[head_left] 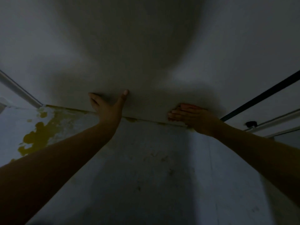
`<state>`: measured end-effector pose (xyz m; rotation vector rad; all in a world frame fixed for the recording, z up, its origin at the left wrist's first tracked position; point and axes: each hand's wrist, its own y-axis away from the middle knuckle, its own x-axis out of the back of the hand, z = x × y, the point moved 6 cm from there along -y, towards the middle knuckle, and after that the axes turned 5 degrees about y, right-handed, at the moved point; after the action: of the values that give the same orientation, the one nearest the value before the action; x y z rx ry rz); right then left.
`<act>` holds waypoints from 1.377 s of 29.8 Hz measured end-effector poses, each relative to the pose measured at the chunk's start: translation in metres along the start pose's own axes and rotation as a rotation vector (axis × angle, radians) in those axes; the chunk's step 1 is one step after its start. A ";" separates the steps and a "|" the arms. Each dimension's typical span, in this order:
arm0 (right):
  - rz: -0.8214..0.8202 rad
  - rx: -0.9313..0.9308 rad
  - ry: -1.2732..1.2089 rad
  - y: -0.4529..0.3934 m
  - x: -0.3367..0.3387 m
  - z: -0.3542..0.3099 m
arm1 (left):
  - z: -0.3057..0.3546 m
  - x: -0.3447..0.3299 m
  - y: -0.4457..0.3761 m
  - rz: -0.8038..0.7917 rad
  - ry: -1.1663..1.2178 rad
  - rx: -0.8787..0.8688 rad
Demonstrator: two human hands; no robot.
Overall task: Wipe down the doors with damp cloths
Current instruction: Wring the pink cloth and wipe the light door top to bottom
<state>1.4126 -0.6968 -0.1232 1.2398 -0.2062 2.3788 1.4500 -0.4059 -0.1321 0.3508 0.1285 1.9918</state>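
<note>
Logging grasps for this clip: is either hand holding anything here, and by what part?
No cloth is visible. The left hand rests spread against the door. The right hand presses flat near its bottom edge; anything beneath the palm cannot be told.

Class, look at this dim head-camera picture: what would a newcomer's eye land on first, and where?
Two bare hands on a pale door: the left hand spread flat at centre, the right hand low down near the door's bottom edge. At the lower left, a yellow stain spreads across the grey floor.
</note>
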 end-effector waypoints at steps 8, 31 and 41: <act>0.280 -0.081 -0.064 -0.039 0.048 0.012 | 0.014 0.003 0.004 -0.019 0.076 -0.026; 0.337 -0.487 0.472 -0.052 0.099 0.057 | 0.022 0.010 -0.003 0.018 0.237 0.008; 0.235 -0.187 0.445 -0.142 0.072 0.017 | 0.033 0.014 0.003 -0.015 0.347 -0.018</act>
<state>1.4540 -0.5532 -0.0653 0.6075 -0.4388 2.6900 1.4522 -0.3967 -0.0977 -0.0104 0.3306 2.0220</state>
